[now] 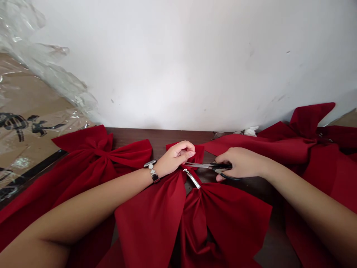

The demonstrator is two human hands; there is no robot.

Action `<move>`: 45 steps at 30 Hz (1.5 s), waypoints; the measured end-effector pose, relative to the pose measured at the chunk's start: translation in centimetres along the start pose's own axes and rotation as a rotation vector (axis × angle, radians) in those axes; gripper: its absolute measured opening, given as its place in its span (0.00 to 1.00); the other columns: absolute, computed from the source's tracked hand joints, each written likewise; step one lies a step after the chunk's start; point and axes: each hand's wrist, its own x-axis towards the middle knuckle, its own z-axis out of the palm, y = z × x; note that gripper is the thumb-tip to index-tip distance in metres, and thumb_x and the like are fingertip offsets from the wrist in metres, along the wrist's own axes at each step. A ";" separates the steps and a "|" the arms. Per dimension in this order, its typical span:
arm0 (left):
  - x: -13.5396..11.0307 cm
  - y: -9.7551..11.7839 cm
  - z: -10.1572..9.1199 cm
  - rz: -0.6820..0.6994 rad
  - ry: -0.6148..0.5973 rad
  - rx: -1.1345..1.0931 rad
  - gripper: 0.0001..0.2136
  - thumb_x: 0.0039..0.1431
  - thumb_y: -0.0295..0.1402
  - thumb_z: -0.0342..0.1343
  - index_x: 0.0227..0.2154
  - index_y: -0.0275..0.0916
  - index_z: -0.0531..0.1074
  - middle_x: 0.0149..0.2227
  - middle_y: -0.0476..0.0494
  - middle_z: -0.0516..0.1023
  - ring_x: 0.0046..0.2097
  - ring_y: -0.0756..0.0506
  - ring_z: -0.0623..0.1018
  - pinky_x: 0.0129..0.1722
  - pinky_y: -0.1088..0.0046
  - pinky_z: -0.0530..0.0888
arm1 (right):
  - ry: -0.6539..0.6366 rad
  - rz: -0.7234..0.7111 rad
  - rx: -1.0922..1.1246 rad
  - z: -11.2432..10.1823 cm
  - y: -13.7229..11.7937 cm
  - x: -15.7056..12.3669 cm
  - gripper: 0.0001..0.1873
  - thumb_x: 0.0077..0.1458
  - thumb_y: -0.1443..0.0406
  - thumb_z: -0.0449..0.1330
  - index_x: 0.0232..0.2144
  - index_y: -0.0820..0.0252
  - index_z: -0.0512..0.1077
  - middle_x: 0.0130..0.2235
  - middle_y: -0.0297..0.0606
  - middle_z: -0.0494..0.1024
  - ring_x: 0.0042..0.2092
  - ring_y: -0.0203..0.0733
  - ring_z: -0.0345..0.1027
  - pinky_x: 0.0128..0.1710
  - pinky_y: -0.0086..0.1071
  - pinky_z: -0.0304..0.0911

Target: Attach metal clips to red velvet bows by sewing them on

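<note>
A large red fabric bow (156, 212) lies on the dark table in front of me, with a silver hair clip (192, 179) at its middle. My left hand (178, 157), a watch and bracelet at its wrist, is closed in a pinch above the bow's far part. What sits between those fingertips is too small to name. My right hand (240, 163) has its fingers through the black handles of a pair of scissors (208, 165). The scissor blades point left, just below my left fingertips, and look slightly apart.
Another red bow (103, 152) lies at the left, and more red bows (304, 137) are heaped at the right. Plastic-wrapped cardboard (36, 100) leans at the far left. A white wall (178, 67) rises behind the table (131, 134). A crumpled white scrap (251, 130) lies near the wall.
</note>
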 end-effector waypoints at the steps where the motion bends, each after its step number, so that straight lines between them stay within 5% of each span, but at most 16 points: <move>1: 0.0 0.0 0.0 0.011 0.001 0.000 0.11 0.62 0.40 0.53 0.31 0.37 0.64 0.28 0.53 0.62 0.25 0.55 0.62 0.26 0.77 0.62 | -0.002 -0.008 -0.003 0.1 -0.1 0.0 0.25 0.48 0.43 0.60 0.20 0.57 0.65 0.19 0.29 0.64 0.22 0.34 0.54 0.23 0.30 0.43; 15: 0.2 -0.1 -0.2 0.037 0.060 0.037 0.11 0.62 0.40 0.53 0.31 0.37 0.65 0.34 0.50 0.63 0.32 0.52 0.67 0.33 0.77 0.68 | -0.037 0.001 0.133 0.8 -0.5 0.5 0.24 0.50 0.46 0.59 0.20 0.59 0.65 0.20 0.29 0.62 0.23 0.33 0.53 0.23 0.29 0.44; 28: 0.0 0.0 -0.4 -0.028 0.153 0.013 0.12 0.63 0.42 0.52 0.33 0.38 0.64 0.26 0.54 0.58 0.25 0.54 0.62 0.26 0.77 0.61 | -0.069 0.046 0.178 0.7 -1.5 0.3 0.21 0.56 0.51 0.52 0.20 0.60 0.58 0.21 0.29 0.59 0.24 0.32 0.49 0.23 0.29 0.43; 35: 0.1 -0.2 -0.3 -0.030 0.191 -0.039 0.11 0.62 0.42 0.53 0.34 0.39 0.65 0.24 0.56 0.57 0.24 0.54 0.59 0.30 0.78 0.69 | -0.081 0.058 0.231 1.0 -1.7 0.5 0.20 0.55 0.53 0.52 0.20 0.60 0.57 0.22 0.29 0.57 0.24 0.32 0.48 0.23 0.29 0.43; 39: 0.2 -0.2 0.0 -0.042 0.215 -0.168 0.12 0.60 0.43 0.55 0.34 0.39 0.65 0.22 0.59 0.53 0.22 0.55 0.53 0.33 0.74 0.75 | -0.084 0.050 0.219 1.0 -1.5 0.6 0.25 0.51 0.45 0.56 0.20 0.60 0.60 0.21 0.28 0.58 0.24 0.32 0.50 0.23 0.29 0.42; 45: 0.2 -0.2 0.0 -0.033 0.212 -0.205 0.10 0.61 0.40 0.54 0.33 0.39 0.65 0.20 0.59 0.53 0.21 0.56 0.52 0.33 0.73 0.78 | 0.083 0.068 0.275 0.2 1.0 0.4 0.26 0.48 0.43 0.59 0.22 0.60 0.65 0.22 0.28 0.60 0.24 0.33 0.52 0.24 0.28 0.45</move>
